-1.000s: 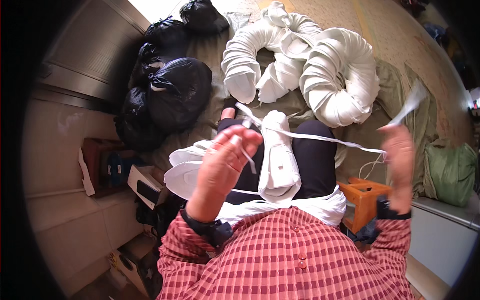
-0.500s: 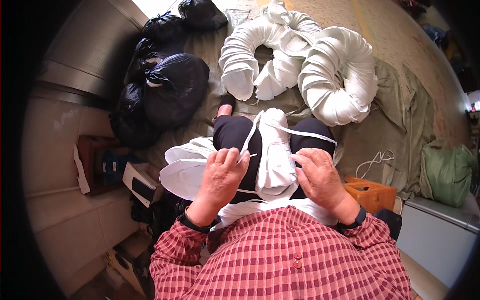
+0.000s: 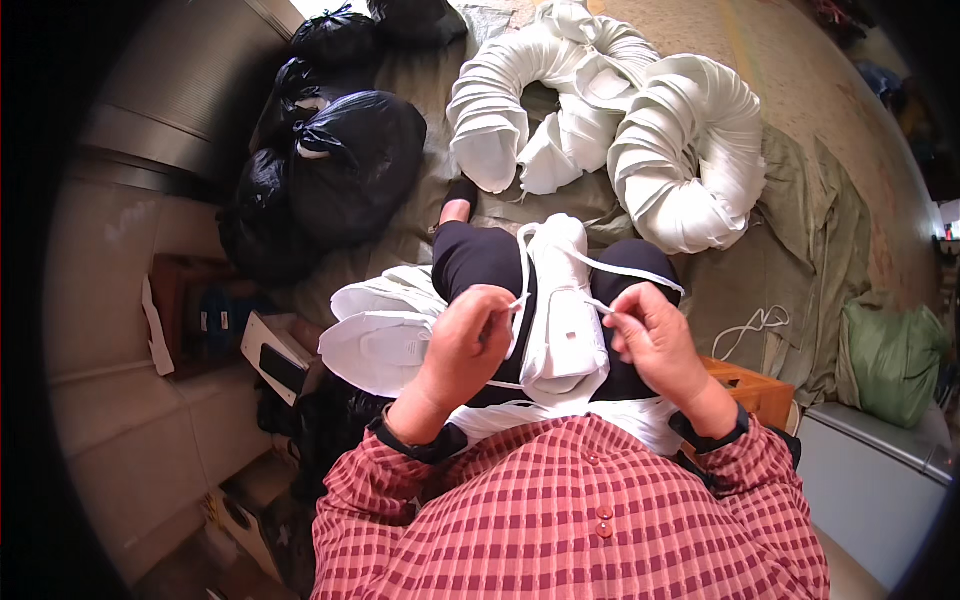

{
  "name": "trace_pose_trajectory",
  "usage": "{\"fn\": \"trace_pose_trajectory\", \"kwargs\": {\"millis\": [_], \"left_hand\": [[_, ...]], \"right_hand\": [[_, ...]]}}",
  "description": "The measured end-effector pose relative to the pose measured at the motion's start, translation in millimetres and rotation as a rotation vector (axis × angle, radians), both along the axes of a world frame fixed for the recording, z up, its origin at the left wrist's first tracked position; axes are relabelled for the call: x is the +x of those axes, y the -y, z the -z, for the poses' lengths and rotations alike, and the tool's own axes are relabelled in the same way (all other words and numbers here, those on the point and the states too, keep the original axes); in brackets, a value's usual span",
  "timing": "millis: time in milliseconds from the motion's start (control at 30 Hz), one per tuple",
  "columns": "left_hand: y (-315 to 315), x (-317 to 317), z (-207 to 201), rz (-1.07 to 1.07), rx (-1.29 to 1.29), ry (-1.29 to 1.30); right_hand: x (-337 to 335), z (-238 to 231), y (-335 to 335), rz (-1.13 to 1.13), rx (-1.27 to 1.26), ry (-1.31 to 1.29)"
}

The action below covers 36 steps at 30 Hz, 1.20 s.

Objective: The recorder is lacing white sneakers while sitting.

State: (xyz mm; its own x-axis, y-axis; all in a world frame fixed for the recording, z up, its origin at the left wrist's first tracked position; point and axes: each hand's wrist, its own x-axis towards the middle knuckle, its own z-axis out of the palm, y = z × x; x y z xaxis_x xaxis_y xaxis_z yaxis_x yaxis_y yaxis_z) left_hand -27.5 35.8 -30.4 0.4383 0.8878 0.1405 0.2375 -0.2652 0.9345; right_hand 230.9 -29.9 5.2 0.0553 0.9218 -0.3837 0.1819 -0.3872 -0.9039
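A white shoe upper [image 3: 562, 320] lies lengthwise on my lap between my dark-trousered knees. White shoelace [image 3: 640, 272] loops out from both its sides. To its left, my left hand [image 3: 467, 338] is closed, pinching one part of the lace. On the other side, my right hand [image 3: 655, 342] pinches a lace end between thumb and fingers, with a short stretch running to the upper. Beside my left thigh rests a stack of white shoe uppers [image 3: 375, 350]. More white material [image 3: 520, 422] lies across my lap against my checked shirt.
Rings of nested white uppers [image 3: 685, 150] lie on a green-brown cloth [image 3: 800, 210] ahead. Tied black bags [image 3: 360, 165] stand at the left. An orange-brown wooden stool [image 3: 755, 385], a grey box [image 3: 870, 480] and a green sack [image 3: 893, 350] are at the right.
My right hand has turned and now draws a lace out from the upper's right side. My left hand has shifted slightly right and turned, still pinching lace. The whole view has moved a little.
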Motion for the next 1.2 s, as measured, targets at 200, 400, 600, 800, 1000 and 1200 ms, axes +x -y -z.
{"fn": "trace_pose_trajectory", "kwargs": {"millis": [200,400,600,800,1000,1200], "left_hand": [[-1.3,19.9,-1.6,0.085,0.278,-0.302],[0.2,25.6,-4.2,0.022,0.310,-0.493],[-1.4,27.8,-6.6,0.044,0.335,-0.598],[-6.1,31.6,-11.0,0.119,0.384,-0.670],[-14.2,32.5,-10.2,0.147,0.331,-0.630],[-18.6,40.0,-23.1,0.226,0.376,-0.709]], "right_hand": [[8.4,11.9,1.3,-0.120,0.524,0.479],[-2.4,13.7,-7.2,-0.189,0.559,0.642],[0.7,9.6,-14.3,-0.223,0.464,0.638],[-2.7,20.0,-22.6,-0.149,0.623,0.796],[5.0,22.0,-34.3,-0.333,0.688,0.874],[11.2,23.5,-39.7,-0.467,0.742,0.898]]}}
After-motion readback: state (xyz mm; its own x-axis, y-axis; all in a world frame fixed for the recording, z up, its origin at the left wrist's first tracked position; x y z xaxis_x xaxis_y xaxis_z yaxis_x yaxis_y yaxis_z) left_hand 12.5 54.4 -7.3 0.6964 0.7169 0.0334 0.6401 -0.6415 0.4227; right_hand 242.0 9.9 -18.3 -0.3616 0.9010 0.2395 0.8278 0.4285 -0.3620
